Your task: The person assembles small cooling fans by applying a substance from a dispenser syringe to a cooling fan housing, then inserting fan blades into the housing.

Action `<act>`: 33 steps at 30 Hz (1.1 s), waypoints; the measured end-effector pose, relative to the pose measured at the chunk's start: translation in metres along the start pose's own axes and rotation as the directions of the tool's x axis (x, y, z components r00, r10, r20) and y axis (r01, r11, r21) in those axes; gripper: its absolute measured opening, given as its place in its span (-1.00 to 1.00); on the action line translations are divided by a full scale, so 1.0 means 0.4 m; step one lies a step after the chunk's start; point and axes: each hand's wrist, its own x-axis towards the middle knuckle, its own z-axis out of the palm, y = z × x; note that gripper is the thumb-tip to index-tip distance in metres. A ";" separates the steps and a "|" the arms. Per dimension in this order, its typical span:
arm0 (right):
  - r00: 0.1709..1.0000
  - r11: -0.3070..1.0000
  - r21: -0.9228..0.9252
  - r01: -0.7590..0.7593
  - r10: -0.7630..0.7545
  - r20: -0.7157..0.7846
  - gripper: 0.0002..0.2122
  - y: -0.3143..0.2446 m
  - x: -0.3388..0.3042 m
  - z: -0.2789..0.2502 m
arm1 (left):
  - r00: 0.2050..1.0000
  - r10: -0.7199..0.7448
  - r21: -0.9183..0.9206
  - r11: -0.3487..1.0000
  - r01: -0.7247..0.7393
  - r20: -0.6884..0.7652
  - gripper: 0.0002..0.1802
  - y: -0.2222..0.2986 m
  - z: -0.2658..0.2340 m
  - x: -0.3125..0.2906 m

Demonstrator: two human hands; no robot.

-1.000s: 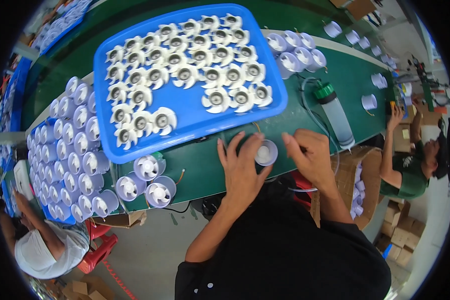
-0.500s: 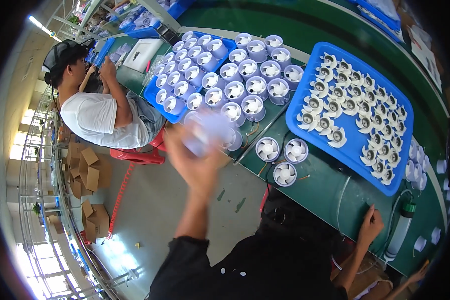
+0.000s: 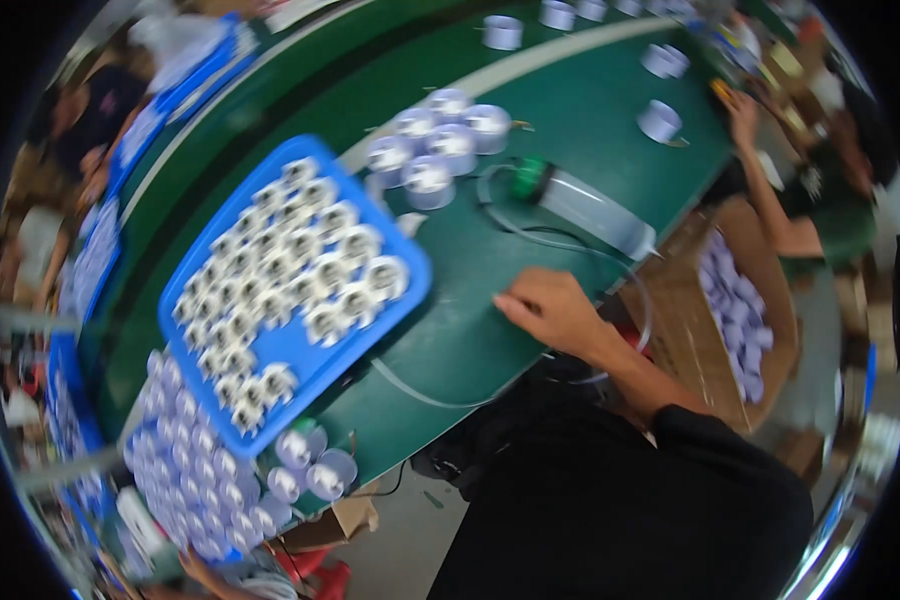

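Note:
My right hand (image 3: pixel 548 310) hovers at or just above the green tabletop, near its front edge, with the fingers curled closed. Whatever it may hold is hidden by the fingers and blur. Beyond it lies a clear syringe-like tube with a green cap (image 3: pixel 592 212), and a thin clear hose (image 3: pixel 420 398) runs along the table edge. To the left, a blue tray (image 3: pixel 417 262) carries many white fan impellers (image 3: pixel 270 290) in rows. Three white cup-shaped fan housings (image 3: pixel 328 474) stand by the tray's near corner. My left hand is out of view.
More fan housings (image 3: pixel 185 470) crowd the lower left, and a cluster of them (image 3: pixel 440 150) stands behind the tray. An open cardboard box (image 3: pixel 685 330) of white rings is at the right. A co-worker's hand (image 3: pixel 740 118) is at the far right end.
My view has swung to the right, so the tray now appears on the left. My left hand, blurred with a fan housing before, has left the picture. My right hand stays closed.

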 end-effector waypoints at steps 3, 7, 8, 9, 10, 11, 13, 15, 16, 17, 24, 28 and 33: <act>0.914 0.964 0.174 -0.199 0.247 -0.321 -0.76 0.027 0.018 -0.171 | 0.981 0.192 -0.212 0.958 -0.191 -0.017 -0.50 0.183 0.043 0.077; 0.689 0.884 -0.163 -0.438 0.214 -0.692 -0.79 0.222 0.061 -0.442 | 0.945 0.288 -0.411 0.851 -0.326 -0.154 -0.54 0.635 0.010 -0.214; 0.695 0.807 -0.303 -0.507 0.175 -0.697 -0.70 0.319 0.072 -0.496 | 0.933 0.283 -0.423 0.835 -0.353 -0.222 -0.54 0.820 -0.039 -0.366; 0.705 0.719 -0.362 -0.593 0.247 -0.665 -0.58 0.370 0.100 -0.528 | 0.792 0.536 0.184 0.844 -0.503 -0.292 -0.55 0.939 -0.081 -0.451; 0.694 0.658 -0.371 -0.656 0.331 -0.640 -0.51 0.419 0.122 -0.549 | 0.865 0.290 -0.469 0.746 -0.473 -0.410 -0.57 1.122 -0.070 -0.569; 0.694 0.592 -0.426 -0.684 0.351 -0.628 -0.46 0.487 0.111 -0.597 | 0.833 0.418 -0.915 0.011 -0.403 -0.362 -0.56 1.154 -0.075 -0.595; 0.723 0.487 -0.545 -0.682 0.337 -0.603 -0.48 0.589 0.066 -0.674 | 0.642 0.590 -0.867 -0.255 -0.427 -0.490 -0.52 1.344 -0.039 -0.740; 0.748 0.469 -0.591 -0.656 0.300 -0.592 -0.53 0.591 0.098 -0.642 | 0.657 0.492 -0.760 -0.618 -0.199 -0.572 -0.53 1.466 -0.047 -0.844; 0.752 0.469 -0.600 -0.648 0.271 -0.601 -0.56 0.556 0.110 -0.615 | 0.657 0.467 -0.733 -0.651 -0.198 -0.592 -0.60 1.495 -0.065 -0.881; 0.774 0.513 -0.601 -0.613 0.236 -0.588 -0.61 0.516 0.114 -0.594 | 0.693 0.427 -0.698 -0.700 -0.153 -0.581 -0.63 1.520 -0.058 -0.908; 0.996 0.971 -0.230 -0.069 0.055 -0.066 -0.80 0.089 0.097 -0.264 | 0.691 0.418 -0.711 -0.674 -0.198 -0.589 -0.55 1.558 -0.035 -0.973; 0.879 0.949 -0.120 0.293 -0.217 0.424 -0.72 0.042 0.083 -0.119 | 0.653 0.485 -0.730 -0.665 -0.157 -0.581 -0.47 1.569 -0.009 -0.989; 0.868 0.955 0.025 0.296 -0.280 0.410 -0.70 0.045 0.101 -0.127 | 0.702 0.277 -0.622 -0.725 -0.296 -0.656 -0.41 1.594 0.022 -1.019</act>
